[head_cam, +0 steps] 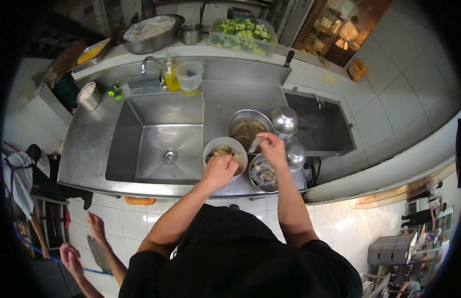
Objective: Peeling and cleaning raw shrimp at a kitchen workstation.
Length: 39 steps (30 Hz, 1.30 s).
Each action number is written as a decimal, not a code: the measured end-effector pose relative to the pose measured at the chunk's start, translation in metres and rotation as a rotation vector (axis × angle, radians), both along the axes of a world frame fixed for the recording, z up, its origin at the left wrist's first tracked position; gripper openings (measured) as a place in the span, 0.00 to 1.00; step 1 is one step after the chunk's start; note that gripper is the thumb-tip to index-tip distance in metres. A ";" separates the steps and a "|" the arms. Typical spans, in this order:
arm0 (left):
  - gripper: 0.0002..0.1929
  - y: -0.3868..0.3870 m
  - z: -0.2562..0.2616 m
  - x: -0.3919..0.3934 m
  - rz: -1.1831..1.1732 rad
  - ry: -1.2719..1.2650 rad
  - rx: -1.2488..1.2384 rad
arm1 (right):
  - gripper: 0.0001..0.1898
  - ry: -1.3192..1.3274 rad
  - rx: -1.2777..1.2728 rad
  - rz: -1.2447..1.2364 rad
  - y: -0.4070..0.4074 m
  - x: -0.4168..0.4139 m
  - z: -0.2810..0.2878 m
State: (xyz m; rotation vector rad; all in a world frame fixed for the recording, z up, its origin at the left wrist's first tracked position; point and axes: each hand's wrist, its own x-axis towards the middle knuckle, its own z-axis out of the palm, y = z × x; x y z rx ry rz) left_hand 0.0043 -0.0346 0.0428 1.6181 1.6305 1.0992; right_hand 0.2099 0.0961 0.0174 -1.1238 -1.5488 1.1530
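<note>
In my right hand [274,151] a greyish peeled-looking shrimp [255,144] is pinched between thumb and fingers. It hangs over the near rim of a steel bowl [233,118] of brownish water with pieces in it. My left hand [220,170] is curled over a white plastic tub [209,146] that holds brownish scraps, likely shells. Whether its fingers grip anything is hidden. Partly under my right wrist, another steel bowl [254,183] contains several grey shrimp [263,174].
Two upturned steel bowls [284,121] stand at the right, beside a deep side sink [308,124]. Left of the tub lies the steel sink basin [170,138]. Behind are a soap bottle [171,78], a faucet [152,61] and a box of broccoli [243,35]. Another person's hands [96,225] show lower left.
</note>
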 end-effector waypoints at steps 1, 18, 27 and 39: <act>0.17 -0.002 -0.001 -0.003 -0.003 -0.003 0.037 | 0.12 0.000 -0.141 -0.017 0.006 0.020 0.004; 0.28 -0.012 -0.013 -0.005 0.040 0.426 -0.006 | 0.22 -1.240 0.000 0.070 0.154 -0.014 -0.058; 0.24 -0.029 -0.005 -0.012 0.131 0.311 -0.073 | 0.25 -1.189 -0.227 0.093 0.162 -0.043 -0.071; 0.22 0.087 -0.019 0.016 0.087 -1.033 -0.457 | 0.06 -0.573 0.723 0.006 -0.004 -0.028 0.028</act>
